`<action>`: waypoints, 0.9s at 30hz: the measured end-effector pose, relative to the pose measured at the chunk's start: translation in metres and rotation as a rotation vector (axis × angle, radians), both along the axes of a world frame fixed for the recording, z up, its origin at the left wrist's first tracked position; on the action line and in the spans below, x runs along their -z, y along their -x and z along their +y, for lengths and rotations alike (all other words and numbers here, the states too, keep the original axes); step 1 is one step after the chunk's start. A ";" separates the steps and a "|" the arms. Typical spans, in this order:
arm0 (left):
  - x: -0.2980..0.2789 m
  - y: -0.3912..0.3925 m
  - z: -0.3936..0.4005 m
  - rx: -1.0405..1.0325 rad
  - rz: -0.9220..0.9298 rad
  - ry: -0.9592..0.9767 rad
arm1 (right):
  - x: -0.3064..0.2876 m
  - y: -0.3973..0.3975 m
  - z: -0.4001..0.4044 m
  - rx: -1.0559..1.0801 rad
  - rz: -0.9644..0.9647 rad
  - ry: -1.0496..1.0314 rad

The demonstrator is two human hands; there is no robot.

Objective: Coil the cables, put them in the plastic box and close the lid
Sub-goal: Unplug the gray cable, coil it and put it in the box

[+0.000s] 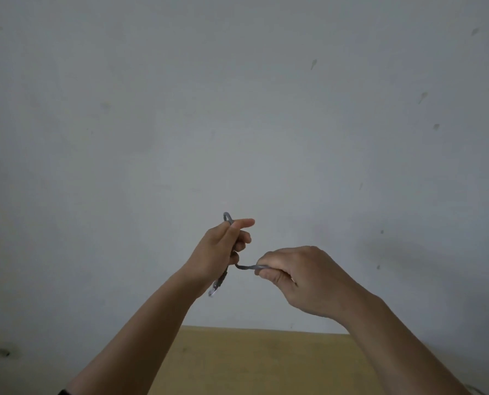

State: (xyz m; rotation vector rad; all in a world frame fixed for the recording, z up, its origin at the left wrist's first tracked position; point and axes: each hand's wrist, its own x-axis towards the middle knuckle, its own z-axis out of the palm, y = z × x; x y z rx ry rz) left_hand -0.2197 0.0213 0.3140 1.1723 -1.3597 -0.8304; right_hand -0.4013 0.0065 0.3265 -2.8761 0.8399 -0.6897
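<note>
Both forearms rose from the bottom edge over a yellowish table, against a grey wall. Left hand was closed around a grey cable, its plug hanging below; right hand pinched the other part. Coiling seemed only in progress. Plastic box and lid were not visible, so packing and closing remained

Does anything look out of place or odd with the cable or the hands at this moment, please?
Nothing stands out. The left hand and right hand hold the grey cable raised before the wall, above the wooden table; its connector end hangs below the left hand.
</note>
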 end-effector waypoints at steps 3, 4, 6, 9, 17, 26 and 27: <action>0.009 0.013 0.005 0.060 -0.223 0.014 | -0.006 -0.001 -0.002 -0.041 -0.025 -0.020; 0.013 0.018 0.008 0.090 -0.292 0.000 | -0.008 0.000 -0.004 -0.048 -0.043 -0.041; 0.022 0.026 0.012 0.158 -0.316 -0.032 | -0.011 0.004 -0.011 -0.047 -0.129 -0.165; 0.032 0.032 0.013 0.184 -0.124 -0.073 | -0.013 0.011 -0.020 -0.031 -0.310 -0.462; 0.036 0.029 0.004 -0.042 0.099 0.026 | -0.001 0.012 -0.034 -0.034 -0.360 -0.461; 0.020 0.009 -0.020 0.004 1.057 0.105 | 0.017 0.009 -0.031 0.001 0.048 -0.446; 0.021 0.009 -0.021 0.004 1.065 0.103 | 0.017 0.007 -0.028 -0.009 0.068 -0.468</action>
